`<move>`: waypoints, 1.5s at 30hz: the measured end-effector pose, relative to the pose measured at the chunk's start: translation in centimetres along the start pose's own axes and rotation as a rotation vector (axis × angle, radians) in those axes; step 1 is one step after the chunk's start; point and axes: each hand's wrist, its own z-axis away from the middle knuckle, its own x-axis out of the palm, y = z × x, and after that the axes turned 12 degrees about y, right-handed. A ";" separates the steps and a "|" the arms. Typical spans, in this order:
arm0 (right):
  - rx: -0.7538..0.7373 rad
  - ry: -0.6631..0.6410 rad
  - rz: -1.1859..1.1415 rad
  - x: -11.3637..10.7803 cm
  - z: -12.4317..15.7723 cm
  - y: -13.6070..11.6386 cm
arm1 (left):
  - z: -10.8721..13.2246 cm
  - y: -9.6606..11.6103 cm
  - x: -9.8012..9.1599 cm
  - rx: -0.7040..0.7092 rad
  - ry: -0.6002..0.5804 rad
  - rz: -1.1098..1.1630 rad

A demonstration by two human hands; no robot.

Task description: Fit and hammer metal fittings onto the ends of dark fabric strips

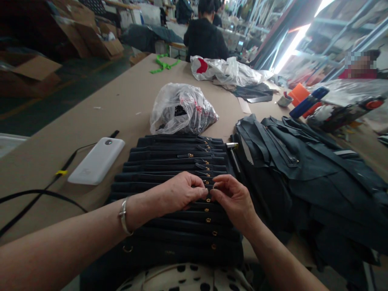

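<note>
A row of overlapping dark zippered panels [169,165] lies in front of me, with gold-coloured zipper sliders [208,220] lined up along the right side. Several of the farther sliders carry dark strip pulls [183,156]; the nearer ones show bare gold metal. My left hand [184,190], with a bracelet on its wrist, pinches thumb and forefinger together over the sliders. Facing it, almost fingertip to fingertip, my right hand [232,196] is also closed in a pinch. Whatever lies between the fingertips is too small and covered to make out.
Beyond the panels sits a clear plastic bag [184,109] of dark small pieces. A white power bank [97,161] with a cable is at left. Dark cut panels [303,169] are heaped at right, beside a metal-tipped tool [232,145]. A person [206,36] sits farther back.
</note>
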 end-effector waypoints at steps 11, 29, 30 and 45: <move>-0.145 -0.130 0.293 -1.1 0.4 0.6 | -0.8 -0.3 -0.5 0.326 0.062 -0.438; -0.250 -0.199 0.524 -1.2 0.1 1.6 | -1.5 0.2 -0.6 0.351 0.034 -0.677; -0.250 -0.207 0.545 -1.1 0.1 1.5 | -1.5 0.1 -0.5 0.355 0.036 -0.676; -0.334 -0.176 0.632 -0.5 0.1 -0.4 | -1.0 0.2 -1.4 0.287 0.104 -0.470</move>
